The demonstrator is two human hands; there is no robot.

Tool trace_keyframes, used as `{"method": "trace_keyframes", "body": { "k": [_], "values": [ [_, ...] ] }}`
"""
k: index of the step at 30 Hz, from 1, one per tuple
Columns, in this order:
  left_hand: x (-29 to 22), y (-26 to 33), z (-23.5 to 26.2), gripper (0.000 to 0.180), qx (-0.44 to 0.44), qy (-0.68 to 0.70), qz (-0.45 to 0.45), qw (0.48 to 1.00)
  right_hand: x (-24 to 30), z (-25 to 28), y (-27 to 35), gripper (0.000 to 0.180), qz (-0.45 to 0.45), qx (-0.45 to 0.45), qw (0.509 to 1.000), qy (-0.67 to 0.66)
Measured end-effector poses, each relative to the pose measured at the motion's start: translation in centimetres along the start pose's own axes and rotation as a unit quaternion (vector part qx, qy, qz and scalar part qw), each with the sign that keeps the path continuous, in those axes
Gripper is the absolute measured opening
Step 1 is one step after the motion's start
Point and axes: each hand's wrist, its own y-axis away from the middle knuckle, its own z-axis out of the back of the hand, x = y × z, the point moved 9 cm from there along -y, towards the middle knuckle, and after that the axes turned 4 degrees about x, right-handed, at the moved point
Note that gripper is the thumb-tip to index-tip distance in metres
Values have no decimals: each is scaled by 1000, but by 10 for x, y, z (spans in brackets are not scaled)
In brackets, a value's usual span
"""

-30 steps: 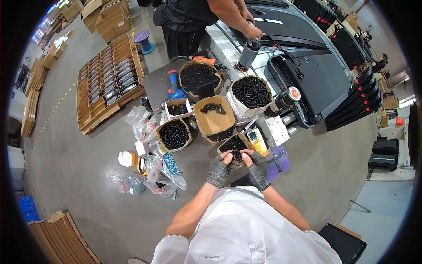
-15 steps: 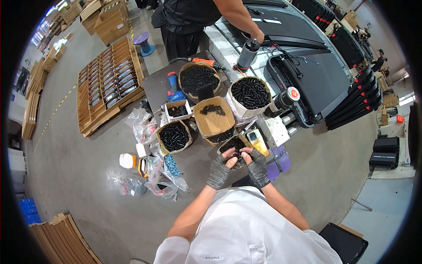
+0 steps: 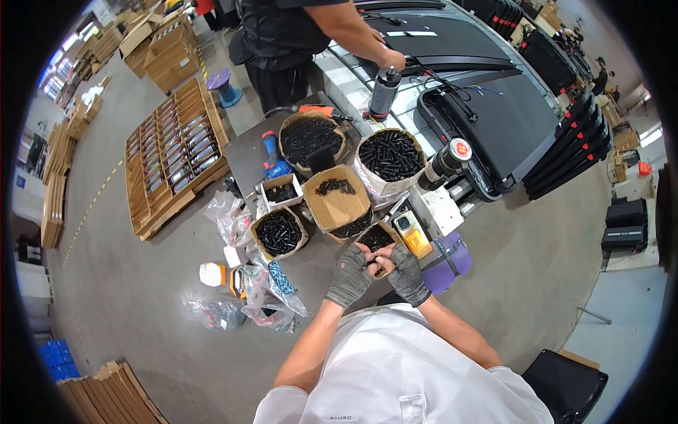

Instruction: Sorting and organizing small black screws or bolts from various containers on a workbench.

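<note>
Bringing thumbs closer than before, left hand faces right hand

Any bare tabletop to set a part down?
Yes: tabletop between left hand and brown box beside the plastic bags; also a strip left of the blue-and-red power tool. Crowded: middle, containers packed close, and near the right hand by the yellow item.

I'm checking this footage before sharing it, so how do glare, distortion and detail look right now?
In the head view, the fisheye bends the yellow floor line; in the head view, glare brightens the floor beside the plastic bags; in the head view, anything between the left grip and right grip is too small to make out.
</note>
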Motion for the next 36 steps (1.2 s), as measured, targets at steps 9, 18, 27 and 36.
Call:
{"method": "trace_keyframes", "body": {
  "k": [9, 18, 27, 36],
  "values": [
    [2, -31, 19, 18, 45, 84, 7, 995, -7, 1, -25, 9, 5, -11, 995, -97],
    [110, -120, 56, 25, -168, -46, 197, 965, -87, 7, -26, 20, -238, -109, 891, -370],
    [158, -155, 34, 27, -108, -234, 267, 929, -132, 11, 32, 21, -315, -117, 849, -408],
    [120, -152, 55, 21, -167, -171, 242, 940, -129, 11, 38, 22, -329, -105, 839, -421]
  ]
}}
